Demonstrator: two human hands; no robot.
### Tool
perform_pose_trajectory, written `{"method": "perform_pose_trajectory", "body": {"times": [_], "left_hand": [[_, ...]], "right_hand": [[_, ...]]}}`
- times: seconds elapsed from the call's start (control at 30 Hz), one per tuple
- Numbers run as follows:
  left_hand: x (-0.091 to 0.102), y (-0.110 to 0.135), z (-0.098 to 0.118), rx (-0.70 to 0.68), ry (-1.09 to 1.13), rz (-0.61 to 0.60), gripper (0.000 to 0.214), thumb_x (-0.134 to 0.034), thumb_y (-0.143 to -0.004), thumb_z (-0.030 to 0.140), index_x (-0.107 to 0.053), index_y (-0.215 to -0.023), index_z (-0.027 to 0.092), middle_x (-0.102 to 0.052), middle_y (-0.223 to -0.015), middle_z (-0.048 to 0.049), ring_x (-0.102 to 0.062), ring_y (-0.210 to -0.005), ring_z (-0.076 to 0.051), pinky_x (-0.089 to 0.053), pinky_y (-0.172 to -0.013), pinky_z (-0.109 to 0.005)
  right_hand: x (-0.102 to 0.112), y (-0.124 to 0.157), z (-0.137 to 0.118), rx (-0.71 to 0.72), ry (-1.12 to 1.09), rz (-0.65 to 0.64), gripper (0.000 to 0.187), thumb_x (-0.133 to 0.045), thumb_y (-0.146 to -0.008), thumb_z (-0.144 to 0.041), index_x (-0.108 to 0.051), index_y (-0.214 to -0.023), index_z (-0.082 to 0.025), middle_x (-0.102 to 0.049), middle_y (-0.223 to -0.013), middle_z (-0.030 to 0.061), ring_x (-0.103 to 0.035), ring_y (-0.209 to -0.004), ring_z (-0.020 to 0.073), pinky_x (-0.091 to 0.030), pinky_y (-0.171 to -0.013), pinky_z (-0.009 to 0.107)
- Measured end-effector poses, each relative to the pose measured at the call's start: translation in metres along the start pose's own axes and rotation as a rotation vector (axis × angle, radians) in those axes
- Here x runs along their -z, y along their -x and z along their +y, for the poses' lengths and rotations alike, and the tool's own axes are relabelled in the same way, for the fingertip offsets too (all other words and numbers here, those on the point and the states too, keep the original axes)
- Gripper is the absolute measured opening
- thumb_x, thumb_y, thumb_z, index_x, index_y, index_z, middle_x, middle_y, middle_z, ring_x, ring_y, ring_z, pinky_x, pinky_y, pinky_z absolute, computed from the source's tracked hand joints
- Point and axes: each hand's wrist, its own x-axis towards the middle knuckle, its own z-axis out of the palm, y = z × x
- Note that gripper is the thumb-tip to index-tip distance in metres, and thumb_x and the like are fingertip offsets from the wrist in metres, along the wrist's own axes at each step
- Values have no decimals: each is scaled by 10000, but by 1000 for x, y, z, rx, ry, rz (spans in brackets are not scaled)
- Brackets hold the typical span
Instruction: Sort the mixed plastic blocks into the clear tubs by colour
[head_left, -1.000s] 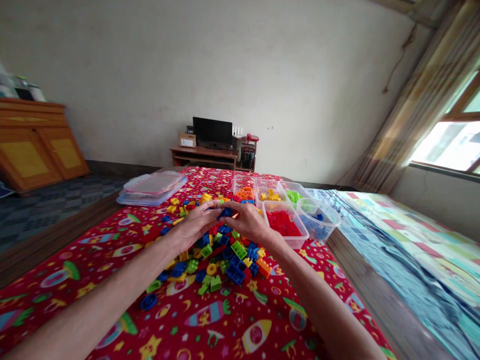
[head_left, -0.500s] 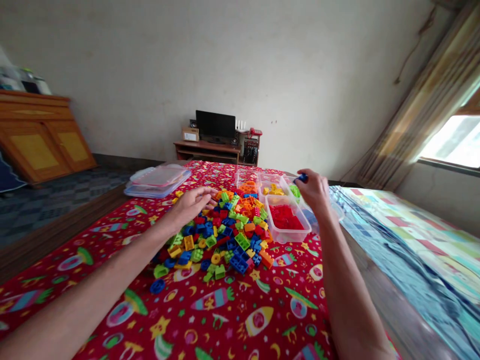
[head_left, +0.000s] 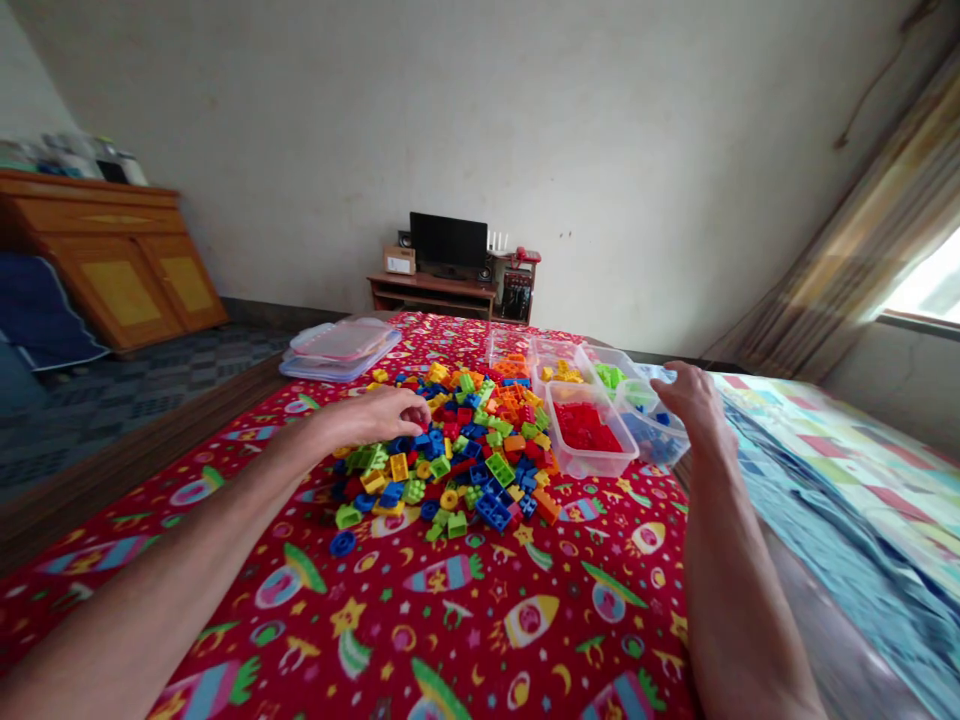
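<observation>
A mixed pile of plastic building blocks in red, blue, green, yellow and orange lies on the red patterned cloth. My left hand reaches into its left side, fingers curled down by some blue blocks; what they grip, if anything, is hidden. Over a clear plastic container of blue blocks hovers my right hand, its thumb and fingers apart with nothing between them. Beside that stands a clear container of red blocks. Behind are containers with yellow blocks, green blocks and orange blocks.
Plastic lids are stacked at the table's far left. A loose blue round piece lies in front of the pile. To the right is a bed with a blue cover. A desk with a monitor stands against the far wall.
My right hand has let go of a dark blue block and sits lower, over the blue container. My left hand has moved down into the pile and curled its fingers. The view has shifted left.
</observation>
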Motion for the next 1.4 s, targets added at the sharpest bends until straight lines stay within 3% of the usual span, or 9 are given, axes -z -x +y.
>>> {"method": "perform_pose_trajectory", "body": {"times": [0.2, 0.43, 0.6, 0.7, 0.83, 0.93, 1.1, 1.3, 1.4], "left_hand": [[-1, 3, 22, -21, -79, -12, 278, -676, -669, 274, -722, -940, 231, -632, -895, -34, -599, -840, -198, -437, -754, -236], [-13, 1, 28, -14, -164, 10, 373, -639, -675, 123, -705, -1027, 226, -604, -987, -50, -588, -952, -228, -431, -835, -265], [-9, 1, 30, -60, -111, 37, 197, -625, -717, 176, -730, -882, 200, -640, -903, -57, -610, -866, -211, -444, -773, -258], [-6, 1, 30, -62, -67, 95, 143, -605, -715, 167, -728, -777, 206, -669, -842, -44, -619, -821, -199, -446, -742, -247], [-3, 1, 31, -47, -16, 121, 157, -583, -727, 158, -723, -781, 203, -701, -818, -30, -634, -784, -186, -437, -716, -242], [-4, 2, 34, -37, 54, 99, 131, -599, -741, 201, -720, -788, 216, -712, -791, -11, -637, -751, -176, -426, -682, -234], [-10, 4, 41, -21, 85, 19, 183, -745, -626, 291, -717, -798, 238, -716, -813, -6, -636, -800, -212, -412, -647, -234], [-13, 4, 47, -6, 56, -37, 113, -688, -682, 222, -688, -795, 222, -696, -742, 2, -619, -715, -192, -385, -598, -234], [-13, 2, 44, -28, 80, -7, 102, -669, -702, 230, -679, -804, 225, -692, -747, 6, -617, -723, -191, -404, -635, -242]], "right_hand": [[25, 14, -49, 127, -108, 24, 358, -466, -825, -291, -677, -1088, -171, -695, -923, 124, -614, -889, 253, -442, -762, 349], [35, 58, -126, 436, -144, -119, 321, -427, -873, -252, -680, -1065, -204, -699, -852, 94, -599, -725, 189, -366, -615, 274], [31, 91, -161, 650, -82, -253, 283, -396, -876, -168, -679, -884, -164, -644, -694, 62, -456, -528, 109, -249, -520, 256], [25, 99, -168, 711, -56, -262, 275, -389, -884, -183, -657, -830, -153, -607, -650, 48, -380, -482, 91, -205, -500, 263], [21, 101, -169, 757, -20, -268, 286, -369, -897, -188, -648, -848, -149, -592, -644, 48, -355, -476, 90, -187, -496, 270], [21, 100, -169, 734, -14, -272, 287, -371, -904, -201, -649, -850, -153, -592, -644, 46, -371, -478, 91, -192, -495, 269], [22, 100, -169, 714, -16, -279, 277, -383, -901, -210, -651, -842, -166, -594, -641, 43, -396, -488, 97, -208, -498, 265], [17, 101, -169, 760, -37, -283, 272, -370, -877, -156, -634, -810, -144, -569, -626, 45, -367, -479, 89, -197, -494, 271], [17, 102, -170, 763, -37, -309, 282, -366, -872, -141, -641, -812, -134, -577, -633, 51, -375, -482, 88, -202, -500, 271]]}}
